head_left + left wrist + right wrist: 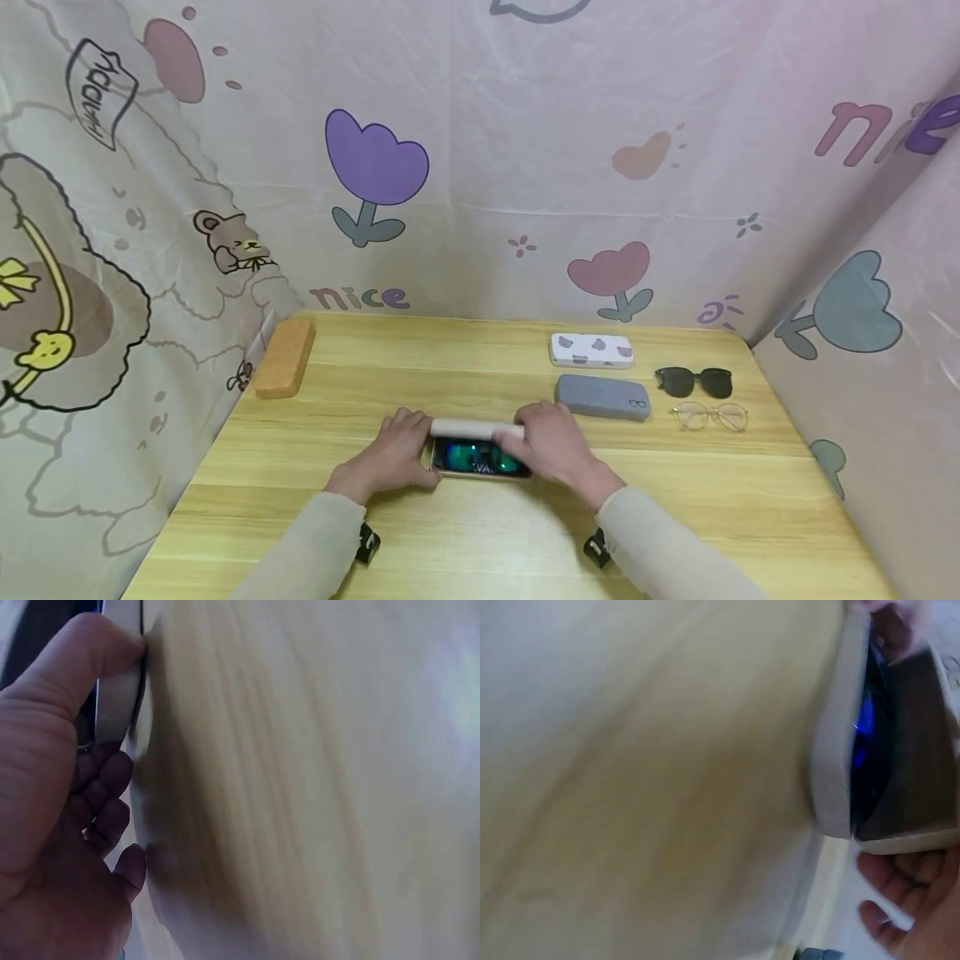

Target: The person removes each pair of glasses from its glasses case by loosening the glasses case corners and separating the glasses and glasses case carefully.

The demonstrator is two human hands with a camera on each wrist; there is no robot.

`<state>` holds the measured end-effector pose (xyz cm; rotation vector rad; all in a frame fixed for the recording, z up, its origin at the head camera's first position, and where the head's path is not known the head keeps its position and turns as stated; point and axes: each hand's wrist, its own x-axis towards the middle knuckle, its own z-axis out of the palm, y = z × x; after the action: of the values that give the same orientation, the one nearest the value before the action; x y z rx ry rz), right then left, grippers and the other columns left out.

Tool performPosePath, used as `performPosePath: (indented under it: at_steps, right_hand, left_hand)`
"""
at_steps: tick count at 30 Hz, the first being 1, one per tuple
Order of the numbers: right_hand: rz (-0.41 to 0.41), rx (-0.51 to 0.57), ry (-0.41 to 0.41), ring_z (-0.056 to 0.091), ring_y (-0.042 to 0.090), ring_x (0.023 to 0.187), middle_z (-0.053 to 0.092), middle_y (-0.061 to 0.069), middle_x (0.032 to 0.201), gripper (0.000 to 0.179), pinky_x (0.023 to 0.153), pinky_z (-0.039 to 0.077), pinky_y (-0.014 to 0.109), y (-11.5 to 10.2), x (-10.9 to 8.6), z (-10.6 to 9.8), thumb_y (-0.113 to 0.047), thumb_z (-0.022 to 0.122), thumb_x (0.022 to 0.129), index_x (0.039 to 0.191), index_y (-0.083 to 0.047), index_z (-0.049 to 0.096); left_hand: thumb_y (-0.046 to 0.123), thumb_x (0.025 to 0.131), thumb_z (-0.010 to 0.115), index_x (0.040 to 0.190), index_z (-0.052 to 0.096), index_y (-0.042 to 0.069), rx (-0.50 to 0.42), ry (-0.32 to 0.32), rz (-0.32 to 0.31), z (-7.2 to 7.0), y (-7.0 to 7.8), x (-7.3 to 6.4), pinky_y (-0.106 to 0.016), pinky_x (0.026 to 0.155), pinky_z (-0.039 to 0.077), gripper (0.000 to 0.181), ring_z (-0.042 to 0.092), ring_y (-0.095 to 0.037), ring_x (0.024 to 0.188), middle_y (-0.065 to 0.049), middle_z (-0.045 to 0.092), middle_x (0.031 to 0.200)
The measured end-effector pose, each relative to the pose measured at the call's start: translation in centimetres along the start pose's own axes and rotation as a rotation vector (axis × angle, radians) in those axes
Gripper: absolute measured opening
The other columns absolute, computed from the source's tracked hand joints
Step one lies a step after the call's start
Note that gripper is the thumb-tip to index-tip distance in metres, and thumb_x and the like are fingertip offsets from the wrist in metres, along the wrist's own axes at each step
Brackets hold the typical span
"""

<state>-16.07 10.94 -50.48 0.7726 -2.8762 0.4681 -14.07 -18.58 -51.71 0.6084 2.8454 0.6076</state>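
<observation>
A pale beige glasses case (461,428) stands part-way open in the middle of the table, its lid tilted up at the back. Dark glasses with blue-green reflections (472,457) lie inside it. My left hand (397,450) grips the case's left end; in the left wrist view the thumb presses the front wall (120,694) and the fingers curl at the end. At the lid's right part, my right hand (553,442) holds on with the thumb in front. The right wrist view shows the gap between base (834,750) and lid (922,742).
To the right lie a white patterned case (592,351), a grey-blue glasses case (602,397), black sunglasses (695,382) and thin-framed glasses (711,416). An orange-tan case (285,358) lies at the far left. A printed curtain (480,208) borders the wooden table (480,542).
</observation>
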Motion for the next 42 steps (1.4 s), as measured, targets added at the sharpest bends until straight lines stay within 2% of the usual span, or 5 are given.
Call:
performPosePath:
  at_steps: [4,9,20,33,42]
  right_hand:
    - [0.096,0.078,0.014,0.065,0.021,0.082,0.074,0.002,0.09,0.052,0.089,0.049,0.047,0.2,0.4,-0.7,-0.06,0.057,0.102,0.098,-0.011,0.074]
    - [0.109,0.098,0.022,0.062,0.022,0.088,0.071,0.003,0.094,0.051,0.09,0.05,0.047,0.0,0.3,-1.1,-0.059,0.061,0.101,0.104,-0.009,0.072]
    - [0.127,0.107,0.077,0.064,0.023,0.093,0.07,0.004,0.095,0.052,0.087,0.054,0.045,-0.3,0.4,-1.1,-0.058,0.062,0.101,0.103,-0.008,0.071]
    - [0.116,0.139,0.107,0.066,0.027,0.104,0.073,0.011,0.109,0.052,0.094,0.055,0.046,-0.1,-0.3,-1.6,-0.052,0.066,0.101,0.115,-0.003,0.072]
    - [0.059,0.158,0.236,0.065,0.026,0.108,0.072,0.009,0.116,0.042,0.094,0.056,0.044,-0.3,-1.8,-2.4,-0.037,0.074,0.099,0.122,-0.003,0.068]
  left_hand:
    - [0.041,0.075,0.084,0.13,0.062,-0.001,-0.003,-0.018,0.001,0.2,0.2,-0.1,-0.049,0.101,0.038,0.072,0.047,-0.027,0.116,-0.005,0.064,0.122]
    - [0.042,0.076,0.085,0.135,0.061,-0.002,-0.012,-0.01,-0.021,0.1,0.3,-0.2,-0.05,0.104,0.038,0.078,0.048,-0.028,0.12,-0.008,0.064,0.128]
    - [0.04,0.079,0.087,0.126,0.065,0.003,-0.053,0.016,-0.053,-0.1,0.5,-0.4,-0.046,0.097,0.037,0.064,0.046,-0.026,0.115,-0.004,0.064,0.123]
    - [0.041,0.079,0.088,0.129,0.064,0.001,-0.033,0.029,-0.059,0.0,0.5,-0.3,-0.045,0.095,0.036,0.068,0.047,-0.026,0.115,-0.005,0.065,0.125]
    - [0.042,0.079,0.087,0.128,0.065,0.002,-0.029,0.035,-0.061,0.1,0.4,-0.2,-0.044,0.095,0.036,0.067,0.047,-0.025,0.114,-0.003,0.065,0.123]
